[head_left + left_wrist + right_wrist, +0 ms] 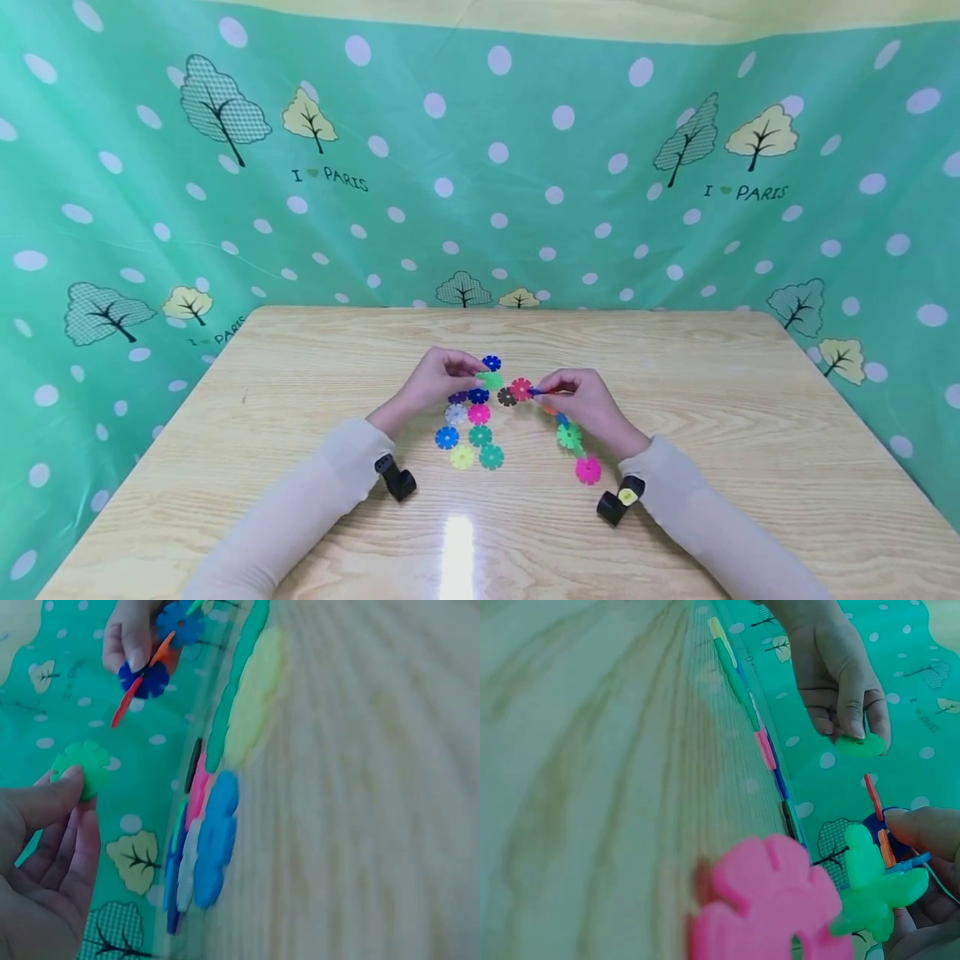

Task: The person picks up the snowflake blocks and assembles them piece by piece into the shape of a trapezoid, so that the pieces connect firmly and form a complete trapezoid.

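My left hand (pixel 444 373) pinches a light green notched plastic disc (pixel 86 769) between thumb and fingers, raised above the table. My right hand (pixel 588 402) pinches a dark blue disc (pixel 154 681) that belongs to a chain of interlocked discs. At its left end a red disc (pixel 521 389) sticks out toward the left hand. An orange disc (pixel 886 847), a blue one, a green disc (pixel 874 889) and a pink disc (pixel 588 470) trail down from the right fingers. The green disc in the left hand stands apart from the chain in both wrist views.
Several loose discs lie between the hands on the wooden table (pixel 300 433), among them a yellow disc (pixel 462 456), a white disc (pixel 455 414) and a brown-black disc (pixel 507 397). A dark blue disc (pixel 477 396) lies beneath the left fingers. Behind hangs a green dotted curtain (pixel 498 192).
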`<state>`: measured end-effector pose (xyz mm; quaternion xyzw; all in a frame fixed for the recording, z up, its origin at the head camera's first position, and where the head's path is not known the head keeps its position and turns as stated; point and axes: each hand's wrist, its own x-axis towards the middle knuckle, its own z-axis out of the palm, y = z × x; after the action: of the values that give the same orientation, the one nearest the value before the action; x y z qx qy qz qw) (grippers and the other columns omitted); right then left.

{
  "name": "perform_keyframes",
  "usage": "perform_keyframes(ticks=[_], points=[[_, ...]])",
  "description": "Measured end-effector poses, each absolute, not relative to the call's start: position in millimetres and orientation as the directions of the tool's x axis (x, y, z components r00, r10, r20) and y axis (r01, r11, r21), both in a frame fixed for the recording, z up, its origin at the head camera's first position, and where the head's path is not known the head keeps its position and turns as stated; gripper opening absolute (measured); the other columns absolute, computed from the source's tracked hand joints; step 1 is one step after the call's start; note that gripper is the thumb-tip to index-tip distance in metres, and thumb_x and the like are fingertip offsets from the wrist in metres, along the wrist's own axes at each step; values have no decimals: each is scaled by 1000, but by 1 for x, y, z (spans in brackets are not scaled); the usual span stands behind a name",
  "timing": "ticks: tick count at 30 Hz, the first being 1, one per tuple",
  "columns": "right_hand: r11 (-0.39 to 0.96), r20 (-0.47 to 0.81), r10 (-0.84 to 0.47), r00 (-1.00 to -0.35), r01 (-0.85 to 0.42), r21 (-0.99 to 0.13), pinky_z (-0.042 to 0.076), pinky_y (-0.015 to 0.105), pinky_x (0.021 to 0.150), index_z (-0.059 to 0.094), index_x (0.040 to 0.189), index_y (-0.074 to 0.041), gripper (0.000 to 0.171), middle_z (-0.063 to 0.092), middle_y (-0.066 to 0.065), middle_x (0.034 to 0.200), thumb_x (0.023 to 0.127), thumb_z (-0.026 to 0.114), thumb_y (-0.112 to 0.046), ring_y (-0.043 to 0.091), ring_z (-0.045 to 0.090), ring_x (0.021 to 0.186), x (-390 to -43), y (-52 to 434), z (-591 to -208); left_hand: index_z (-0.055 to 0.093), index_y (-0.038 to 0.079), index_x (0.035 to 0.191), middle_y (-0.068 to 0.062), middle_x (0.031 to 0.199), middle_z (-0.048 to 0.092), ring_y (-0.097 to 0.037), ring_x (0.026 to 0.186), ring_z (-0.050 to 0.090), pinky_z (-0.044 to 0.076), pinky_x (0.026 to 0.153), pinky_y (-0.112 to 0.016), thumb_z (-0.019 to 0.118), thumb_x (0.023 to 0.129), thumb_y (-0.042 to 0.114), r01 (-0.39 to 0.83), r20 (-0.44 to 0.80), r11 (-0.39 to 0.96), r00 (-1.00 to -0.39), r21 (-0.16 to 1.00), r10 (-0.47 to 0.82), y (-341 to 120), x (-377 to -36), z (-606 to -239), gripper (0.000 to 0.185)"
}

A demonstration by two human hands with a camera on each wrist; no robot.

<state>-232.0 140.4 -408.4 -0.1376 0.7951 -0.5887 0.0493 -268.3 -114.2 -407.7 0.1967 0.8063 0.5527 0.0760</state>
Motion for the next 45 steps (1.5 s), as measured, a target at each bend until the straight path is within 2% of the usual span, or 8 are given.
perform_keyframes(ticks=[4,6,16,23,29,35,39,45], points=[[283,89,-286,-954,-173,-943,53,19,65,66,91,11,11,66,24,97,82,67,6,23,63,81,-225,138,-395,69,-3,102,-14,93,69,-30,82,64,55,75,-45,70,83,2,216,96,287,-920,933,379,-106,-263,-411,20],[288,89,-289,-953,-175,-942,53,19,65,66,91,12,11,66,24,97,82,67,6,23,62,81,-224,138,-392,69,-3,103,-15,94,69,-30,83,65,55,77,-48,69,83,2,206,94,279,-926,938,366,-103,-261,-411,20],[286,83,-287,-954,-169,-943,53,20,66,67,91,10,11,66,22,97,82,67,4,26,63,85,-224,138,-390,71,2,96,-10,90,70,-13,74,64,57,72,-42,70,82,1,238,138,285,-934,928,329,-93,-257,-410,15],[290,78,-291,-954,-165,-943,53,19,67,67,92,11,12,66,22,98,83,67,4,24,63,85,-223,139,-390,71,4,93,-5,86,70,-14,73,64,57,70,-38,71,80,1,233,138,288,-939,929,315,-89,-258,-412,13],[253,100,-305,-947,-182,-950,53,20,68,67,92,9,12,66,21,98,83,68,2,19,62,85,-229,142,-401,71,2,94,-9,88,70,-14,74,64,57,70,-37,72,81,2,229,133,283,-938,931,320,-85,-259,-414,13],[259,97,-319,-943,-186,-948,54,22,73,64,106,3,24,66,17,105,83,69,-4,23,63,93,-240,147,-419,71,-1,95,-13,89,70,-17,75,63,56,72,-44,72,81,3,218,131,288,-947,933,293,-81,-258,-413,14],[275,83,-349,-933,-187,-943,55,24,74,62,113,2,32,65,17,109,83,70,-6,27,63,98,-243,146,-422,71,1,92,-9,86,70,-15,73,63,57,69,-37,72,81,2,218,133,301,-951,929,278,-80,-255,-408,11],[317,45,-373,-927,-173,-932,55,26,76,62,111,4,32,66,17,106,82,71,-3,27,63,95,-243,139,-417,71,1,93,-11,88,70,-18,75,64,55,67,-27,71,81,2,236,148,294,-944,926,294,-79,-254,-408,11]])
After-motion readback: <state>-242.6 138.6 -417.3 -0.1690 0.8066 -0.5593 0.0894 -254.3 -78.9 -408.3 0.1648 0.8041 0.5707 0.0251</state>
